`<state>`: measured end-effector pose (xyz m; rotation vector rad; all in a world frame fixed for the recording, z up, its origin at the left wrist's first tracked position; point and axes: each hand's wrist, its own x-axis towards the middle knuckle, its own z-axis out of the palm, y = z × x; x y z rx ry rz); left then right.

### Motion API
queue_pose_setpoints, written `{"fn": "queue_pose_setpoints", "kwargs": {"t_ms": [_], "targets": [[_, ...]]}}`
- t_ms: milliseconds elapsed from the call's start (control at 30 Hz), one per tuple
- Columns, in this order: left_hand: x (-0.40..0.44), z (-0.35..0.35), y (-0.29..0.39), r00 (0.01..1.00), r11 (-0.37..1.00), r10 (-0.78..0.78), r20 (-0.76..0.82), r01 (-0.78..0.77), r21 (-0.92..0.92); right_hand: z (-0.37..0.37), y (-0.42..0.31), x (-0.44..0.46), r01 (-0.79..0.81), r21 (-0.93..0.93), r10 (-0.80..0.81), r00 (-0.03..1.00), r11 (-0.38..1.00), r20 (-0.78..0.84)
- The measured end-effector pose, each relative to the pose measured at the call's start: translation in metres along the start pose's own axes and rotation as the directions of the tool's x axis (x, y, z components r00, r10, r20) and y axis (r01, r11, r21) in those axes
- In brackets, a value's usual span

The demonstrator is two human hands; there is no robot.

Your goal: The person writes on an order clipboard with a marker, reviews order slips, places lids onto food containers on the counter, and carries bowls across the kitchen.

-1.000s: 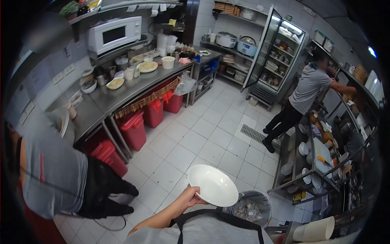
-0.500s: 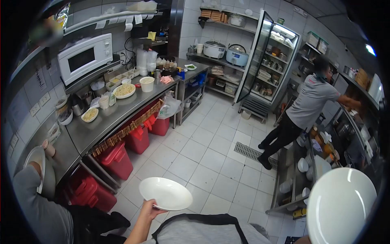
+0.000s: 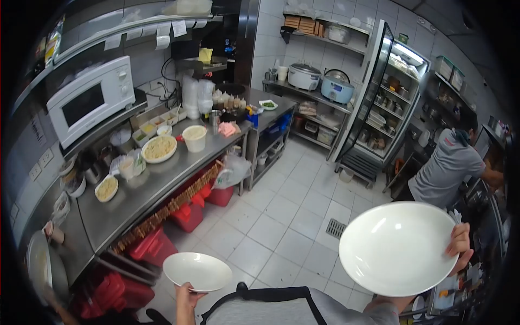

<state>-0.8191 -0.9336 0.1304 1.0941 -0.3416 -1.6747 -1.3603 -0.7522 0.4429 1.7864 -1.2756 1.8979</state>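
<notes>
In the head view my left hand grips the near rim of a white oval plate, thumb on the edge and fingers underneath. Its upper surface faces me and carries no food. My right hand holds a larger-looking white plate by its right rim, fingertips over the edge, closer to the camera. That plate is bare too and hides part of the floor and the co-worker's legs. Both plates are held in the air, apart from each other, over the tiled floor.
On the left runs a steel counter bearing a plate of noodles, a smaller noodle bowl, a white tub and a microwave. Red bins stand beneath. A co-worker bends at the right shelves; a glass-door fridge stands open behind.
The right-hand plate has swung left and inward, bringing my right hand into view. My left plate sits slightly lower and further left. The view has turned left-to-right, and the co-worker appears further right.
</notes>
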Motion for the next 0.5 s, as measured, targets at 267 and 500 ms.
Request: {"fn": "queue_pose_setpoints", "kwargs": {"t_ms": [267,500], "targets": [[0.166,0.165,0.008,0.922,0.954,-0.300,0.246,0.288,0.084,0.042,0.068,0.046,0.037,-0.298,-0.128,0.948,0.954,-0.292],[0.278,0.314,-0.005,0.786,0.898,-0.429,0.445,0.424,0.117,-0.002,0.204,0.088,0.320,-0.408,-0.337,0.941,0.855,0.030]]}}
